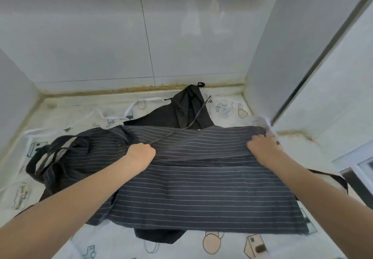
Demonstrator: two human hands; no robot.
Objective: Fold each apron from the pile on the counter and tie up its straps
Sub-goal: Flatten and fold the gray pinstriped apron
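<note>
Striped apron (201,190) gripped by both hands – black apron (181,111) behind, white printed apron (84,117) beneath

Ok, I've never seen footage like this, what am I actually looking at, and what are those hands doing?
This is one picture from a camera worn on a person's head, looking down at a kitchen counter; there is no robot. The left hand and the right hand each grip the far edge of a dark striped apron spread in front of them. The left hand also seems to hold a thin dark strap. Underneath lie a plain black apron and a white printed apron with white straps.
</note>
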